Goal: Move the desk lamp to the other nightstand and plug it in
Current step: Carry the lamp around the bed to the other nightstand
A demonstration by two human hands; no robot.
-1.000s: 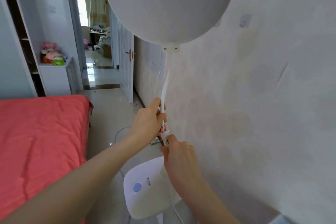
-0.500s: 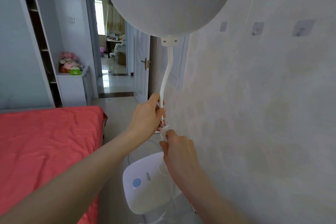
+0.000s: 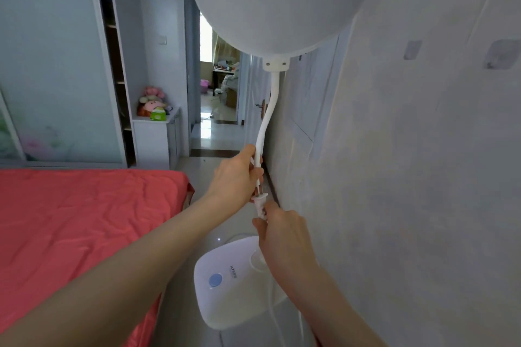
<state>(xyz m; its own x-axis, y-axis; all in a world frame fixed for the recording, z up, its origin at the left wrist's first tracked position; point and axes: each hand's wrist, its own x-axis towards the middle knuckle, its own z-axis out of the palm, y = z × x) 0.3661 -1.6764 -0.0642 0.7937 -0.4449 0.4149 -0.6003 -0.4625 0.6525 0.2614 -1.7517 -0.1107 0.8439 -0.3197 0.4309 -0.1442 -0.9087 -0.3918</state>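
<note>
The white desk lamp with a round dome shade point(image 3: 282, 0) is held up in the air beside the pale wall point(image 3: 423, 177), its rounded plastic base point(image 3: 225, 290) hanging at six o'clock below the hands. The left hand point(image 3: 235, 177) is closed around the bent white neck point(image 3: 267, 121). The right hand point(image 3: 282, 231) pinches the white plug point(image 3: 260, 205) just under it. The bed with the red sheet point(image 3: 84, 220) lies at nine o'clock.

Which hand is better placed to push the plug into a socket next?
Right hand: it already pinches the plug, prongs exposed. The left hand is wrapped around the lamp neck, carrying the lamp.
</note>
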